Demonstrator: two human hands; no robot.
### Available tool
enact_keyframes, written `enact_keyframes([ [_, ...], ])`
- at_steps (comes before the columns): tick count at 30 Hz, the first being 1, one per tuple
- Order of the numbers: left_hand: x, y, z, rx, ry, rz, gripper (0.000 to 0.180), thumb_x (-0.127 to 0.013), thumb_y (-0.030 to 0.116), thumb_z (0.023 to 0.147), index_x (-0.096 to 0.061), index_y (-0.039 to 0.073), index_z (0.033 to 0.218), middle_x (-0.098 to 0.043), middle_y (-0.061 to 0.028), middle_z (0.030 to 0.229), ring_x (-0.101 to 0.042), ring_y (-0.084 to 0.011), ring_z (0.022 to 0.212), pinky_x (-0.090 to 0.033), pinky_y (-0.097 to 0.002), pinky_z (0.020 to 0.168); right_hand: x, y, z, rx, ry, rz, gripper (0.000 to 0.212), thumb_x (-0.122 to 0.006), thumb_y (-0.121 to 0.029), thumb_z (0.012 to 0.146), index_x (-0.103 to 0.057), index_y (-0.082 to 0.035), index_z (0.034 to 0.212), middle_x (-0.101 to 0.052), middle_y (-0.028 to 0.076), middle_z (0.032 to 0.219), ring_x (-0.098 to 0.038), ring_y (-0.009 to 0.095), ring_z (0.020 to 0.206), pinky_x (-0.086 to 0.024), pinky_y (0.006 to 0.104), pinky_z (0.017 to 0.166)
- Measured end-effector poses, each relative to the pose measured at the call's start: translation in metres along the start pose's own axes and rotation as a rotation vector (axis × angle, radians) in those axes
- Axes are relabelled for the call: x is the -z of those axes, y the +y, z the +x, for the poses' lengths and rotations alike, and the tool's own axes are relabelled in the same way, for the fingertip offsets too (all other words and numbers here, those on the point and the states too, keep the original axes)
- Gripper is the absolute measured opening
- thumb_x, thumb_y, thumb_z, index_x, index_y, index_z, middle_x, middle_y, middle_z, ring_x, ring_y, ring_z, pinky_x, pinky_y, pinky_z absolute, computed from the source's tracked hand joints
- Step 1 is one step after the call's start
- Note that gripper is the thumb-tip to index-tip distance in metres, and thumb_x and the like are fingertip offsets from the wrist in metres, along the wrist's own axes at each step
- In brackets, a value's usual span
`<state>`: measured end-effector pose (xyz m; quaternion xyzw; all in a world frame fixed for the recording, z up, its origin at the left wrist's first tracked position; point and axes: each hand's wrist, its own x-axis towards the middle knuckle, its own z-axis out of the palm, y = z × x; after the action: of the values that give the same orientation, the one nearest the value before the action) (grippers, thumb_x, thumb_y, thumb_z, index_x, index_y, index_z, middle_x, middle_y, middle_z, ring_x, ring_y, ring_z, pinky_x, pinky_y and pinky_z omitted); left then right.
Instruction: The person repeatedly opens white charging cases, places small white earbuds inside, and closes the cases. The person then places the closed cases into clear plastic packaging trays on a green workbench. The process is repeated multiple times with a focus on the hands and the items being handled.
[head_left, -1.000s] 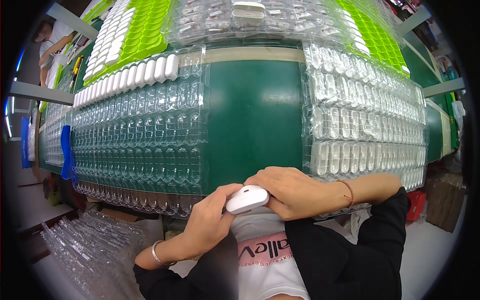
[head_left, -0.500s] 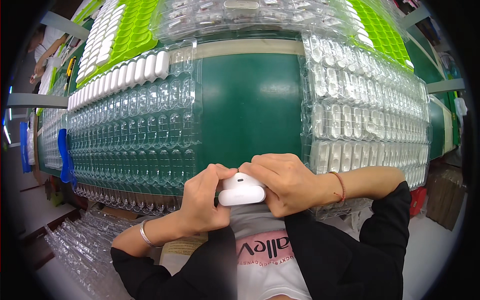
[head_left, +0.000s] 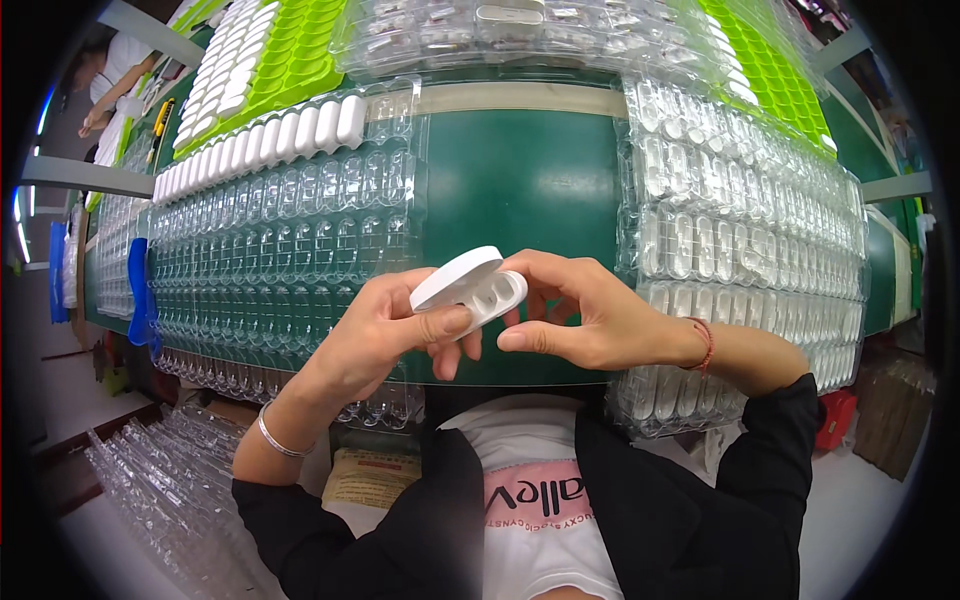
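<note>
A white earbud charging case [head_left: 484, 296] is held over the near edge of the green table, its lid [head_left: 458, 277] raised and its moulded hollows showing. My left hand [head_left: 385, 318] is closed round its left end, with the thumb pressed on the case's front. Beside the right end, my right hand [head_left: 590, 315] has its thumb and fingers apart and holds nothing. Its index finger reaches up to the case; whether it touches is hard to tell.
Clear plastic trays [head_left: 290, 255] with a row of white cases [head_left: 290, 135] lie at left. More clear trays [head_left: 720, 245], filled with white pieces, lie at right. Lime-green trays [head_left: 308, 55] stand farther back. A blue object [head_left: 138, 290] sits at the left edge.
The case has gone from closed to lid-up and moved farther from my body. My right hand has let go, its fingers spreading; my left hand still holds the case, now tilted.
</note>
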<state>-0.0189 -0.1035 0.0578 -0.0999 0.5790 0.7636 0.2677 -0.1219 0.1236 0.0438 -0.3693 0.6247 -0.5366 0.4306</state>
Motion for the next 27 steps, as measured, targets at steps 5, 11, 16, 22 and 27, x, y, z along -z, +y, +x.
enact_keyframes([
  [5, -0.013, -0.006, -0.004, -0.037, 0.059, -0.025, 0.043, -0.061, 0.034, 0.099, -0.059, -0.003, 0.122, -0.067, -0.0109, 0.101, -0.065, -0.0135, 0.084, -0.053, -0.027, 0.07, -0.014, 0.016, 0.001, 0.081, 0.17, 0.134, 0.024, -0.078, -0.022, 0.087, -0.069, -0.002, 0.095, -0.065, 0.003, 0.07, -0.053, 0.006, 0.06, -0.043, 0.0251, 0.054],
  [11, -0.019, -0.006, -0.011, -0.423, 0.218, 0.16, 0.045, -0.07, 0.008, 0.092, -0.052, -0.004, 0.131, -0.066, -0.0104, 0.111, -0.062, -0.0166, 0.107, -0.05, -0.0325, 0.091, -0.009, 0.016, -0.003, 0.064, 0.253, -0.004, 0.027, -0.079, -0.025, 0.085, -0.07, -0.001, 0.096, -0.067, 0.004, 0.073, -0.058, 0.006, 0.062, -0.045, 0.0244, 0.055],
  [16, -0.023, 0.001, -0.007, -0.302, 0.262, 0.196, 0.041, -0.065, 0.012, 0.096, -0.051, -0.005, 0.131, -0.066, -0.013, 0.111, -0.064, -0.0153, 0.102, -0.051, -0.0302, 0.088, -0.008, 0.02, -0.007, 0.122, 0.2, -0.021, 0.029, -0.079, -0.026, 0.085, -0.071, -0.001, 0.097, -0.069, 0.006, 0.075, -0.062, 0.008, 0.062, -0.047, 0.0245, 0.055],
  [22, -0.017, 0.001, -0.017, -0.453, 0.223, 0.112, 0.03, -0.059, 0.011, 0.101, -0.057, -0.004, 0.126, -0.067, -0.0092, 0.103, -0.061, -0.009, 0.091, -0.051, -0.0245, 0.076, -0.002, 0.021, -0.007, 0.026, 0.276, -0.026, 0.028, -0.078, -0.023, 0.086, -0.071, 0.0, 0.099, -0.07, 0.006, 0.076, -0.061, 0.008, 0.063, -0.048, 0.0245, 0.056],
  [27, -0.021, 0.008, -0.002, -0.572, 0.308, 0.636, 0.059, -0.075, 0.001, 0.082, -0.052, 0.001, 0.137, -0.066, -0.0085, 0.109, -0.062, -0.0132, 0.089, -0.052, -0.0257, 0.073, -0.006, 0.016, -0.002, 0.04, 0.321, -0.041, 0.026, -0.077, -0.019, 0.086, -0.07, 0.002, 0.098, -0.069, 0.005, 0.074, -0.06, 0.007, 0.062, -0.047, 0.024, 0.056],
])
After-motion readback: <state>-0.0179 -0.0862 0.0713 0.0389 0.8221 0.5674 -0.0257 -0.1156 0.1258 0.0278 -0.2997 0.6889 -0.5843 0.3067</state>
